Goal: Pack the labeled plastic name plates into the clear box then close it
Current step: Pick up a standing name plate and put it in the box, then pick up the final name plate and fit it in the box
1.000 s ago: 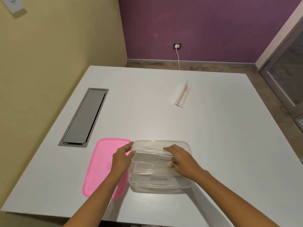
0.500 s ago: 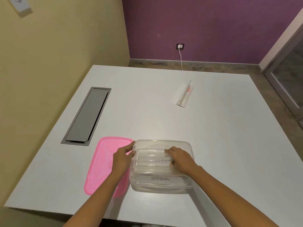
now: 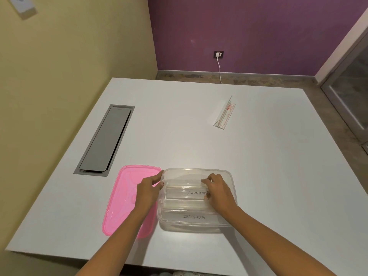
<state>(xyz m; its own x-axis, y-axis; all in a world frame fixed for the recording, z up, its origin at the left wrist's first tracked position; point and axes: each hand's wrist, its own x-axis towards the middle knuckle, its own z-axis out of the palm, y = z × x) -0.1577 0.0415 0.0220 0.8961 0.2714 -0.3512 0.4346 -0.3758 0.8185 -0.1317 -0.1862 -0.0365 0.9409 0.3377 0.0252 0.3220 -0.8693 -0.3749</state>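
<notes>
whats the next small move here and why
Probably let go of the ELEPHANT plate and send the right hand to the name plate out on the table: the pink lid is off the clear box.

A grey cable hatch (image 3: 105,140) sits flush in the white bench (image 3: 179,124). On the purple wall (image 3: 249,26) a white charger (image 3: 218,54) is plugged in, its cord (image 3: 220,70) hanging down.
</notes>
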